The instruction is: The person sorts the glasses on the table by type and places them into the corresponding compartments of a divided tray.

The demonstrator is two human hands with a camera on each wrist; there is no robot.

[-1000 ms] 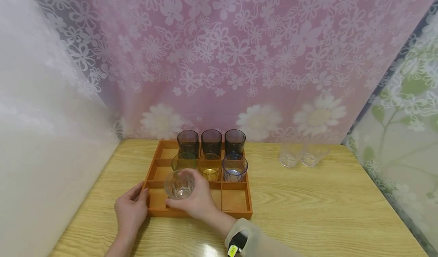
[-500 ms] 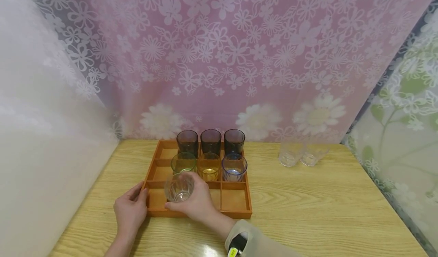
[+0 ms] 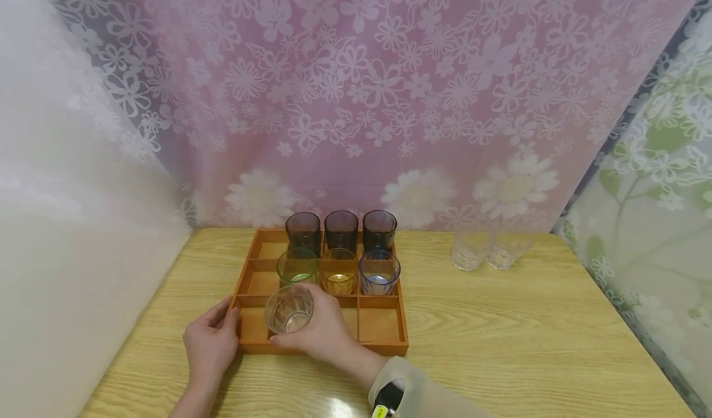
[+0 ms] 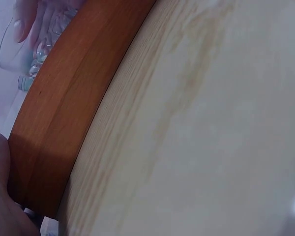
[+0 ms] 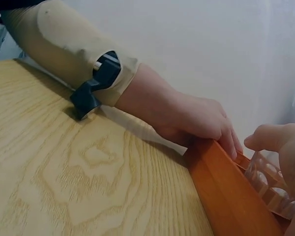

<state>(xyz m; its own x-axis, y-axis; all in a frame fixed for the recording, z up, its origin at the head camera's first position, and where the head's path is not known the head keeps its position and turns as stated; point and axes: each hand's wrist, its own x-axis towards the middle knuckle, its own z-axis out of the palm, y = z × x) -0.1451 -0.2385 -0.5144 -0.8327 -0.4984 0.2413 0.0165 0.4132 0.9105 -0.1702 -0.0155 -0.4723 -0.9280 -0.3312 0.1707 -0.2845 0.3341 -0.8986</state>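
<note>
My right hand (image 3: 325,334) grips a clear faceted glass (image 3: 288,310) low in the front row of a wooden compartment tray (image 3: 384,345), left of the middle. Whether the glass touches the tray's floor I cannot tell. My left hand (image 3: 214,341) holds the tray's front left corner, fingers curled over the wall. The right wrist view shows that left hand (image 5: 201,120) on the tray's edge (image 5: 226,191), with the glass (image 5: 268,179) behind it. In the left wrist view the tray's outer wall (image 4: 64,113) fills the left side, the glass (image 4: 37,44) at top.
Three dark glasses (image 3: 341,229) stand in the tray's back row. A green (image 3: 297,266), an amber (image 3: 339,269) and a blue glass (image 3: 379,272) fill the middle row. Two clear glasses (image 3: 486,250) stand on the table at back right. Curtains close off the back and sides.
My right hand has lowered the clear glass a little, down and slightly left, into the tray's front row. My left hand stays on the corner.
</note>
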